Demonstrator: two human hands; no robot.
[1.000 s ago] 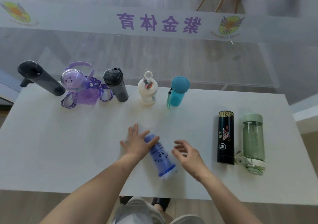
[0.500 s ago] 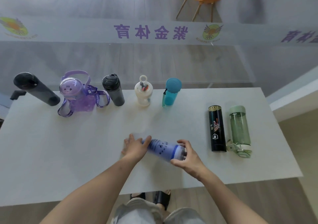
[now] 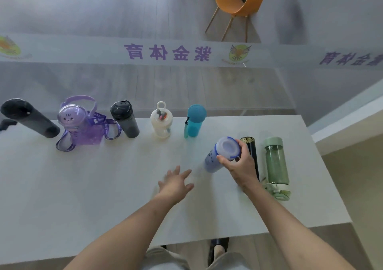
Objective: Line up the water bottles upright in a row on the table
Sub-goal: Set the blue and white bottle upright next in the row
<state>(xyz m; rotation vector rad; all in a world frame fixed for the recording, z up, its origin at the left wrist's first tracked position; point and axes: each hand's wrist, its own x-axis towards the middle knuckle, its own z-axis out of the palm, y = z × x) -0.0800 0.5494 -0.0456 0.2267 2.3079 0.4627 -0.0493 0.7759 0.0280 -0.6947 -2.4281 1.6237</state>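
Presently, a blue-banded bottle (image 3: 221, 155) is held by the right hand (image 3: 238, 166), the fingers (image 3: 222, 158) clamped round its upper body near the lid. It is tilted, lid toward the camera, and appears to be lifted clear of the tabletop (image 3: 83, 187), though contact at its base cannot be confirmed. The left hand (image 3: 176, 184) is seen just above the tabletop, near the bottle's lower end, fingers spread apart and holding nothing.

Five bottles are noted standing in a row along the far edge: a dark flask (image 3: 29, 117), a purple strapped bottle (image 3: 78, 124), a grey bottle (image 3: 124, 119), a clear white bottle (image 3: 161, 120) and a teal bottle (image 3: 193, 121). A black flask (image 3: 251, 155) and a green bottle (image 3: 276, 164) are recorded lying on their sides to the right, just beside the right hand.

Three bottles are judged outstanding, the held one included.

Risks identified:
- The grip is taken high and from one side; a slip or swing of the base is possible while the bottle is being righted.
- The black flask lies just behind the right hand and could be knocked into a roll.
- If the held bottle is set down tilted beside the teal bottle, either could be toppled.
- The purple bottle's loose straps lie across the row and against the grey bottle's base.
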